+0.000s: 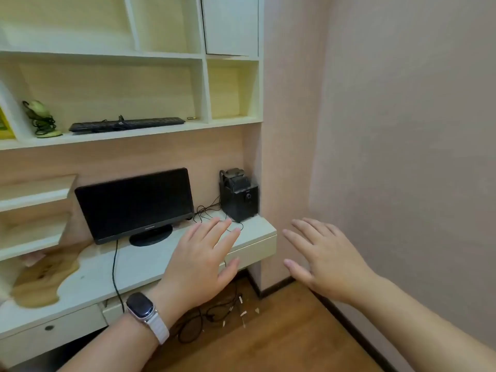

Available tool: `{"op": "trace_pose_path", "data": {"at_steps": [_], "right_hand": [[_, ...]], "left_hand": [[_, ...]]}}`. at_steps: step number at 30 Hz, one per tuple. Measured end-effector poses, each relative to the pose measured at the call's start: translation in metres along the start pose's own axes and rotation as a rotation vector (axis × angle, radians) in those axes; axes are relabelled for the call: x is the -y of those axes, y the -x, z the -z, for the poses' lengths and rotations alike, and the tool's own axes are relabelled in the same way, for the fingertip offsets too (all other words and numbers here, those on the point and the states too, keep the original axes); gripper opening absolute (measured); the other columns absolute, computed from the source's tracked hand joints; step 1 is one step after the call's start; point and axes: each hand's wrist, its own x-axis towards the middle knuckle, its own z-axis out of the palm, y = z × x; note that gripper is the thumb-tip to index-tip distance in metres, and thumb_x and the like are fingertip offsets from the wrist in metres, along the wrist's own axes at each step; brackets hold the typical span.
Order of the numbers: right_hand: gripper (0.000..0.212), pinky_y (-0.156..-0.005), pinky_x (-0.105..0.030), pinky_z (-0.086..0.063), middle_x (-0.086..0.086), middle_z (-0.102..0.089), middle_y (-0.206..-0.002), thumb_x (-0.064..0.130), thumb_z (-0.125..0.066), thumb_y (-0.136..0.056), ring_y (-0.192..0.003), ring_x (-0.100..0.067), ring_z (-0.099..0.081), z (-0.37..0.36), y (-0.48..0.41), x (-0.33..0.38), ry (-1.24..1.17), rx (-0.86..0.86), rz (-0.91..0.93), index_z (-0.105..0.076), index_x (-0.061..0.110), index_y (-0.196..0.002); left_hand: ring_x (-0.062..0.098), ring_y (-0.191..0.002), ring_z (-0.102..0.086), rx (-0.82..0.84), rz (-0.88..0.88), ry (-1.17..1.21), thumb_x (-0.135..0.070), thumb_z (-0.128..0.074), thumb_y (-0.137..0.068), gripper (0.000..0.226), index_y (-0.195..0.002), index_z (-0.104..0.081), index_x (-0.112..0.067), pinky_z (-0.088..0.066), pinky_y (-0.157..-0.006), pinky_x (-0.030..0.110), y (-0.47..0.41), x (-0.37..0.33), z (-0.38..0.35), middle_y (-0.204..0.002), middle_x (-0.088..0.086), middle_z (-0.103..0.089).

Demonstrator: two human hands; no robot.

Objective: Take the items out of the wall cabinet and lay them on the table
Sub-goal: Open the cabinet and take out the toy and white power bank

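The cream wall cabinet (204,87) has open shelves above the table (139,267). On its lower shelf lie a black keyboard (126,124), a green item wrapped in dark cord (40,119) at the left, and a small brass-coloured piece (192,118). A yellow object (5,127) shows at the far left edge. My left hand (198,261), with a watch on its wrist, hovers flat over the table's right part, holding nothing. My right hand (324,261) is spread in the air to the right of the table, in front of the pink wall, also holding nothing.
A black monitor (134,205) stands on the table with its cable hanging over the front. A black box-shaped device (239,197) sits in the back right corner. Cables and small scraps lie on the wooden floor (268,331). A closed cabinet door (230,22) is at top right.
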Motion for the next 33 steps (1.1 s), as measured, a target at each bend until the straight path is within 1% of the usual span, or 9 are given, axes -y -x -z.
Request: {"op": "trace_pose_path", "data": {"at_steps": [2,6,9,14,18,21,27,33], "right_hand": [[0.056,-0.101,-0.042,-0.045,-0.004,-0.059,-0.135,0.057,-0.044,-0.09,-0.126,-0.025,-0.053,-0.008,-0.028,0.008,0.018,0.027,-0.01,-0.057,0.022,-0.132],[0.056,-0.102,-0.041,-0.043,-0.003,-0.059,-0.135,0.058,-0.042,-0.091,-0.126,-0.024,-0.052,-0.034,-0.091,0.03,0.038,0.024,0.014,-0.056,0.024,-0.132],[0.055,-0.103,-0.041,-0.041,-0.002,-0.057,-0.135,0.057,-0.042,-0.092,-0.127,-0.024,-0.051,-0.049,-0.133,0.047,0.019,0.013,0.035,-0.055,0.024,-0.133],[0.056,-0.102,-0.042,-0.042,-0.002,-0.058,-0.135,0.058,-0.039,-0.092,-0.126,-0.025,-0.052,-0.076,-0.184,0.066,0.015,0.025,0.03,-0.055,0.024,-0.133],[0.057,-0.103,-0.041,-0.042,-0.002,-0.057,-0.136,0.058,-0.039,-0.092,-0.127,-0.024,-0.05,-0.092,-0.213,0.068,0.016,0.068,0.028,-0.053,0.023,-0.135],[0.056,-0.103,-0.041,-0.041,-0.001,-0.056,-0.137,0.058,-0.039,-0.092,-0.128,-0.024,-0.049,-0.103,-0.234,0.065,0.012,0.065,0.041,-0.052,0.024,-0.135],[0.055,-0.1,-0.039,-0.042,0.0,-0.057,-0.136,0.058,-0.043,-0.091,-0.127,-0.024,-0.05,-0.128,-0.268,0.044,0.006,0.017,0.052,-0.054,0.024,-0.133],[0.055,-0.098,-0.038,-0.041,-0.002,-0.059,-0.133,0.055,-0.045,-0.089,-0.124,-0.025,-0.052,-0.161,-0.308,-0.004,-0.035,-0.077,0.085,-0.059,0.021,-0.129]], "left_hand": [[0.023,-0.131,-0.048,0.015,0.025,0.015,-0.049,-0.049,-0.089,0.052,-0.133,-0.059,-0.022,-0.035,-0.11,0.044,-0.006,0.025,-0.01,-0.139,0.002,-0.057],[0.023,-0.132,-0.047,0.004,0.03,0.012,-0.05,-0.05,-0.089,0.051,-0.132,-0.058,-0.024,-0.031,-0.111,0.041,-0.018,0.088,-0.042,-0.139,0.0,-0.057],[0.023,-0.131,-0.049,-0.039,0.034,0.019,-0.05,-0.047,-0.089,0.051,-0.131,-0.059,-0.023,-0.033,-0.109,0.042,-0.026,0.133,-0.059,-0.137,0.001,-0.058],[0.023,-0.131,-0.05,-0.05,0.036,0.053,-0.05,-0.047,-0.09,0.05,-0.13,-0.06,-0.023,-0.033,-0.109,0.043,-0.045,0.189,-0.085,-0.137,0.001,-0.059],[0.023,-0.131,-0.049,-0.07,0.04,0.114,-0.047,-0.049,-0.09,0.048,-0.129,-0.061,-0.022,-0.034,-0.109,0.042,-0.056,0.215,-0.099,-0.137,0.001,-0.058],[0.023,-0.132,-0.048,-0.085,0.046,0.113,-0.047,-0.05,-0.09,0.048,-0.129,-0.061,-0.021,-0.035,-0.11,0.042,-0.065,0.231,-0.109,-0.138,0.001,-0.058],[0.024,-0.13,-0.05,-0.098,0.04,0.084,-0.045,-0.052,-0.09,0.047,-0.129,-0.062,-0.02,-0.037,-0.108,0.042,-0.092,0.248,-0.127,-0.135,0.001,-0.06],[0.027,-0.126,-0.053,-0.142,0.032,0.024,-0.041,-0.058,-0.087,0.045,-0.125,-0.064,-0.018,-0.042,-0.105,0.045,-0.143,0.255,-0.155,-0.132,0.003,-0.061]]}}
